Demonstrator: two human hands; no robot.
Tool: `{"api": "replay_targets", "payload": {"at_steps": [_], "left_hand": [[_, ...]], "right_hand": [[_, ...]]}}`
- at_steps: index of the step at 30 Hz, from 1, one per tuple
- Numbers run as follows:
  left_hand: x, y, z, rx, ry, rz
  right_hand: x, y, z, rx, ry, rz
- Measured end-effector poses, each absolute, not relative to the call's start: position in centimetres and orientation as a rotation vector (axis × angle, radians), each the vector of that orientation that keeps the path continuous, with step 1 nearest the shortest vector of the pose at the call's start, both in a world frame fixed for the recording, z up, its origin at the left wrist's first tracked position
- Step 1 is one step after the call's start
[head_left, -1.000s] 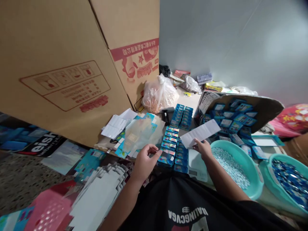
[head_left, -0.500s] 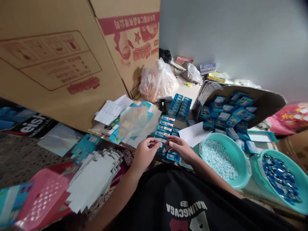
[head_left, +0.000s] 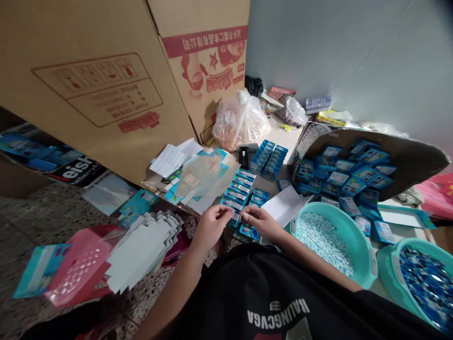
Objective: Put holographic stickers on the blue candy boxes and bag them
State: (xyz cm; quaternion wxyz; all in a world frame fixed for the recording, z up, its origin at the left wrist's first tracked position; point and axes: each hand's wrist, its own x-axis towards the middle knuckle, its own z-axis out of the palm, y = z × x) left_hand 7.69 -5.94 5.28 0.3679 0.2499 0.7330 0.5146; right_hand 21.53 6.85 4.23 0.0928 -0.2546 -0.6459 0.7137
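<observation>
My left hand (head_left: 211, 225) and my right hand (head_left: 260, 222) meet just above the near edge of the low work surface. Both pinch a small blue packet (head_left: 237, 216) between their fingertips, one at each end. Right behind the hands lie rows of the same small blue packets (head_left: 238, 188). A white sheet of paper (head_left: 283, 205) lies flat beside my right hand, against a teal basin of pale pellets (head_left: 331, 238).
A large cardboard box (head_left: 106, 85) fills the upper left. A second teal basin of dark blue pieces (head_left: 421, 278) sits at the right. A display board of blue packets (head_left: 350, 167) leans behind. A pink basket (head_left: 78, 269) and white card blanks (head_left: 141, 248) lie at the left. A clear bag (head_left: 240, 120) stands at the back.
My right hand has put down the white paper strip beside the basin and come over to my left hand. Both now pinch the small packet. The view has shifted slightly.
</observation>
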Motion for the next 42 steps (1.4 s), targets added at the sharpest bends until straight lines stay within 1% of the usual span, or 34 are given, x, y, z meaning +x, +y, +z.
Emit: {"api": "replay_targets", "payload": {"at_steps": [3,7,12,15,19,22,26,34,38,40,42], "left_hand": [[8.0,-5.9,5.0,0.618,1.903,1.341],[7.6,-5.7,4.8,0.661,1.980,1.312],[6.6,-5.5,4.3,0.920,2.261,1.060],[6.4,-5.4,4.0,1.002,2.369,0.956],[6.3,-5.1,3.6,0.963,2.374,0.936],[6.4,-5.0,3.1,1.046,2.416,0.914],[6.6,-5.0,2.2,1.162,2.521,0.938],[7.3,-5.3,1.8,1.333,2.549,0.987],[7.0,-5.5,0.8,1.115,2.642,1.177],[6.5,-5.6,0.3,0.915,2.574,1.260],[6.0,-5.8,0.1,0.783,2.442,1.237]], "right_hand": [[21.7,7.4,4.2,-0.714,-2.059,2.005],[21.5,7.7,3.2,-0.777,-2.090,2.055],[20.8,7.5,1.5,-0.897,-2.196,2.030],[20.4,7.2,0.5,-0.960,-2.116,2.107],[20.3,6.6,-0.2,-1.037,-1.907,2.271],[20.2,6.3,-0.6,-1.118,-1.796,2.339],[19.9,6.3,-1.0,-1.149,-1.756,2.382],[19.7,6.7,-1.6,-1.117,-1.888,2.385],[19.7,6.9,-1.8,-1.070,-1.894,2.444],[19.7,7.1,-1.9,-1.061,-1.880,2.477],[19.8,7.4,-1.8,-1.065,-1.853,2.510]]}}
